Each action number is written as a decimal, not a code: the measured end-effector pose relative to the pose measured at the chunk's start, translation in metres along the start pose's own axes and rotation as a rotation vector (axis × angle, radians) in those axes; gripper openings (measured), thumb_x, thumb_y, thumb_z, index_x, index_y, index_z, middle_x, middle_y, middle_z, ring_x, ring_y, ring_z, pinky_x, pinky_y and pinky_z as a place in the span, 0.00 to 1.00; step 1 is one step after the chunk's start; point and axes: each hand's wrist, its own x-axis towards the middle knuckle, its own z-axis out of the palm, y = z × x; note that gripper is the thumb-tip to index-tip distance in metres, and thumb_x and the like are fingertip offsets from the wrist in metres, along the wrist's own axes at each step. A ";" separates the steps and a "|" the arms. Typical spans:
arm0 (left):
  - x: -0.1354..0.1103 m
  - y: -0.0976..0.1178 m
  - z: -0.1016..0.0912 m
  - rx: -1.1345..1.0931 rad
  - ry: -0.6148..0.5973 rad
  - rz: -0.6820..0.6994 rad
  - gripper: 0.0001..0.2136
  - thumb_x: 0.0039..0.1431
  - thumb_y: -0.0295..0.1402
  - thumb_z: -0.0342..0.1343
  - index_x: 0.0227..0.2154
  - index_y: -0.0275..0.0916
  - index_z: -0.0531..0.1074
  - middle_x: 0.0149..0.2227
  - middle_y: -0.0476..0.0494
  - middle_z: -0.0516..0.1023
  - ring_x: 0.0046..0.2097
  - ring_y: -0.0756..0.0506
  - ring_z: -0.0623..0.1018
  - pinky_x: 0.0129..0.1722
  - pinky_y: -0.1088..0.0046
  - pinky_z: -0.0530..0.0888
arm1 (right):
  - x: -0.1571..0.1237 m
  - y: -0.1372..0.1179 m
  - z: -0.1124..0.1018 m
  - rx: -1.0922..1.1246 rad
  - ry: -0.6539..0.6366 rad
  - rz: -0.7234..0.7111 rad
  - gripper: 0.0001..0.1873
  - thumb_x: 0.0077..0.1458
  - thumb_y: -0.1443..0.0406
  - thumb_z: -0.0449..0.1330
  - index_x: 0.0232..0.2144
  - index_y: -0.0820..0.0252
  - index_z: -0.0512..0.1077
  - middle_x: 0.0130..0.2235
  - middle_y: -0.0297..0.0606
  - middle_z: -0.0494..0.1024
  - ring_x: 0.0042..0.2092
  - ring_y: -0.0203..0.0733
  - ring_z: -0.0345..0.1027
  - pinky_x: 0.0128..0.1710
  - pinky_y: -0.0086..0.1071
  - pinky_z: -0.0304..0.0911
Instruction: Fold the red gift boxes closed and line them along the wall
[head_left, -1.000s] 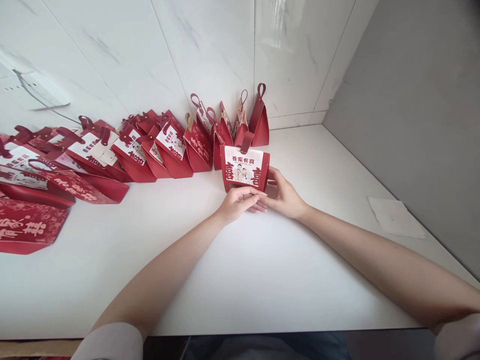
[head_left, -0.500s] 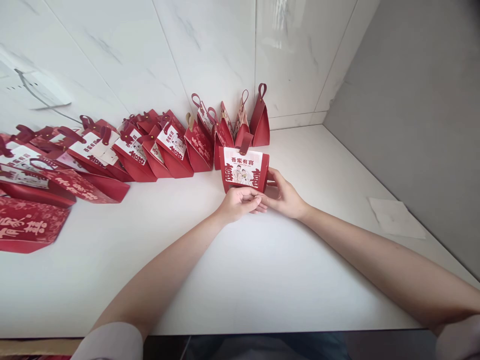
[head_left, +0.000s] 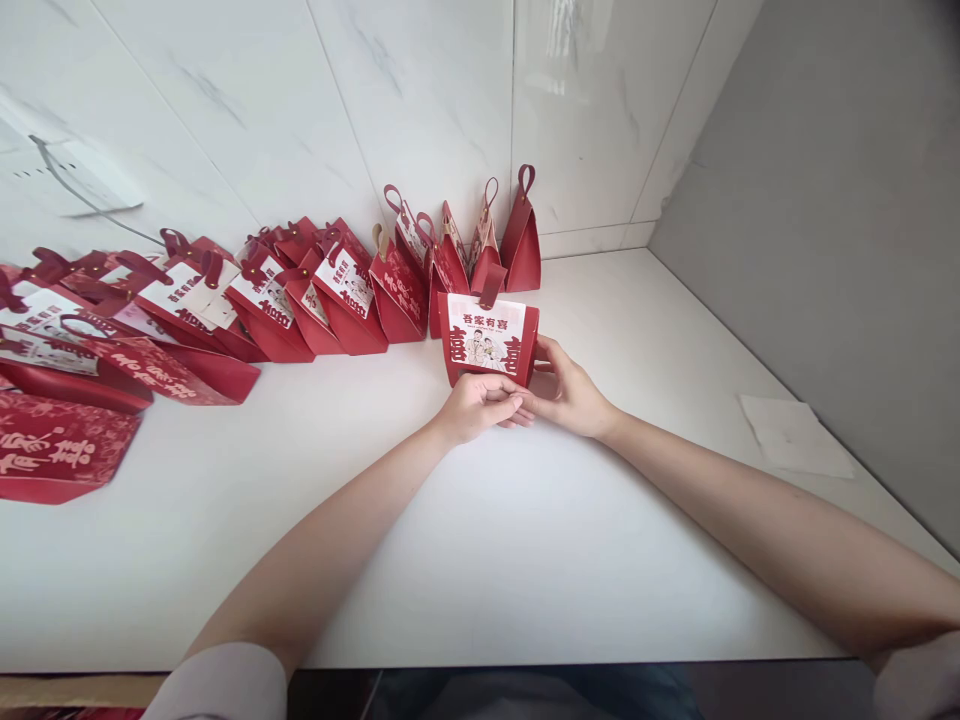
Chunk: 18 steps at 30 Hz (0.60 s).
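Hardly anything is shifting since the earlier frames: your two hands are staying at the foot of the red gift box (head_left: 487, 340), and the box is sitting in the same spot on the white countertop (head_left: 525, 560), only a touch steadier and more upright.

Your right hand (head_left: 571, 395) is gripping the box at its lower right corner, with the thumb lying against the right side wall and the fingers reaching across along the front of the base. Your left hand (head_left: 476, 405) is coming in from the other side with its fingers curled loosely, and their tips are meeting your right fingers just in front of the box's bottom edge. Whether the left fingers are actually pinching part of the box or only resting against it, you cannot tell from this view.

The box is standing upright, its white printed label facing you and its red strap folding over the top. It is standing just in front of the right end of a row of red gift bags (head_left: 337, 290), which is running leftward along the marble wall (head_left: 420, 100). A flattened red bag (head_left: 52, 450) is lying at the far left edge. Off to your right, well apart from the hands, a white paper sheet (head_left: 795, 435) is lying near the grey wall (head_left: 840, 200).
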 end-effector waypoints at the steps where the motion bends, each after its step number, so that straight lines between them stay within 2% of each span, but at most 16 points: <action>1: 0.000 -0.001 0.000 -0.001 0.002 -0.004 0.17 0.53 0.43 0.64 0.37 0.32 0.76 0.34 0.35 0.83 0.36 0.42 0.83 0.33 0.71 0.78 | 0.000 0.000 0.000 -0.002 0.000 -0.004 0.40 0.52 0.57 0.67 0.62 0.52 0.53 0.60 0.48 0.67 0.57 0.53 0.67 0.56 0.50 0.65; 10: 0.002 -0.002 -0.004 -0.033 -0.043 -0.008 0.19 0.54 0.42 0.63 0.43 0.34 0.77 0.36 0.35 0.83 0.38 0.42 0.83 0.35 0.71 0.78 | -0.001 0.000 -0.002 -0.001 -0.009 0.004 0.40 0.52 0.57 0.67 0.62 0.52 0.54 0.60 0.47 0.68 0.57 0.52 0.67 0.56 0.50 0.64; 18: 0.002 0.001 -0.003 -0.012 -0.016 -0.055 0.18 0.52 0.43 0.65 0.39 0.33 0.77 0.34 0.35 0.83 0.37 0.42 0.83 0.35 0.71 0.77 | -0.001 0.000 -0.001 -0.019 0.001 0.004 0.40 0.51 0.57 0.67 0.62 0.52 0.54 0.59 0.47 0.68 0.56 0.52 0.68 0.55 0.50 0.65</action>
